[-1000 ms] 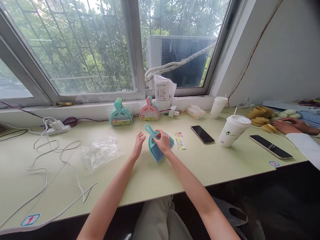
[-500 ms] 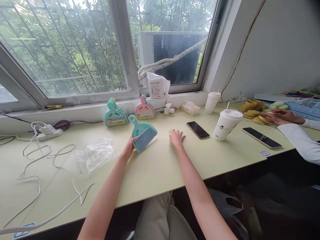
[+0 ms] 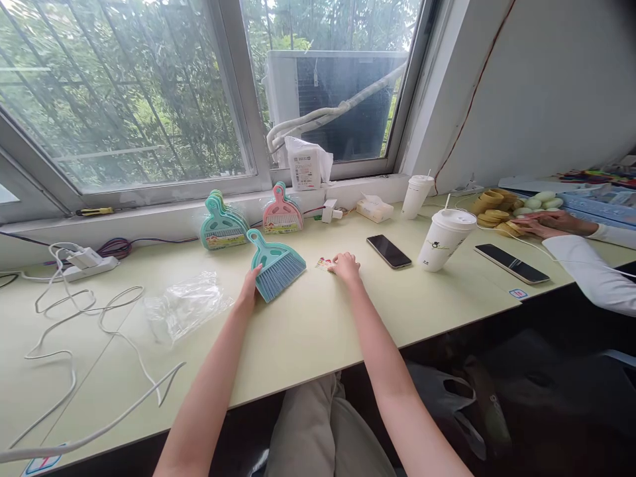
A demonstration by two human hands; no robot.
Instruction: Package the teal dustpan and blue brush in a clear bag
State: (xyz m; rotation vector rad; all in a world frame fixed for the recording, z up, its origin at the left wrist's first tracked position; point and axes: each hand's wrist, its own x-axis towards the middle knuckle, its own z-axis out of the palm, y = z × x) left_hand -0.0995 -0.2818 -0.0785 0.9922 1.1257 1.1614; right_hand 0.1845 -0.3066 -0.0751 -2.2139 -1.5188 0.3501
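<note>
Left hand [image 3: 248, 291] fingers closed on lower edge of teal brush-and-dustpan set [image 3: 275, 263], propping it tilted on bench [image 3: 308, 331], handle up toward window, bristles facing camera. Right hand [image 3: 344, 264] fingers curled down over small printed label card [image 3: 324, 264], pinning it flat to bench just right of set. Empty clear bag [image 3: 186, 305] lies left of left hand. 2 more packaged sets, teal [image 3: 221, 227] and pink [image 3: 281, 213], lean against sill. Phone [image 3: 388, 251] and lidded cup [image 3: 443, 239] right; co-worker's hand [image 3: 539, 226] far right.
</note>
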